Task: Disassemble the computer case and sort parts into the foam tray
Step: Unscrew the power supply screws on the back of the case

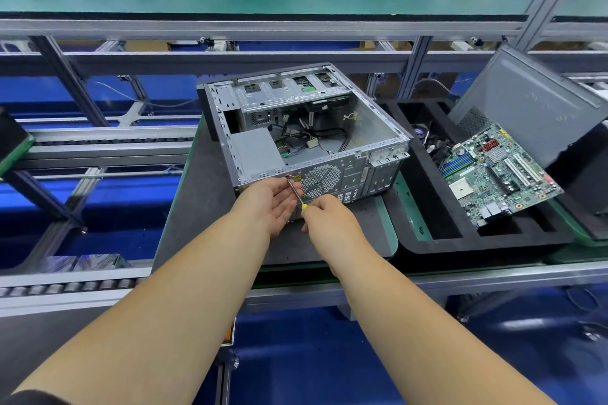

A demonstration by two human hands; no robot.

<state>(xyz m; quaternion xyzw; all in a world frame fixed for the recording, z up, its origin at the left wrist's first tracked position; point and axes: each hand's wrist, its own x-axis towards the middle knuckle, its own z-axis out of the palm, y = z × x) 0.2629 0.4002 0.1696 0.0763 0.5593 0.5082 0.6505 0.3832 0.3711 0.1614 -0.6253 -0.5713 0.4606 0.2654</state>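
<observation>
Hands met at the near wall of the computer case (306,128), which lay on its side on the grey mat (200,194) with its open face up, so that we could look down into it and reach the screws along the back panel. Our right hand (329,217) was closed around the screwdriver (296,191), its yellow handle almost swallowed in the fist, only a tip of yellow showing, while the metal shaft ran up and left to the panel beside the round fan grille (320,179). Our left hand (273,204) was half open, palm turned up, fingers loosely curled against the shaft; we judged it was there to steady the tip on the screw and to catch the screw as it came free. Whether the tip sat properly in a screw head we could not tell.

Inside the case loose cables (296,138) and the grey box of the power supply (256,154) were left, so the stripping was part done. The foam tray (424,200) stood just to the right of the mat, near enough to drop parts in without stepping away. A green circuit board (493,171) lay tilted across its compartments, and a grey side panel (533,102) leaned behind it, out of our way
</observation>
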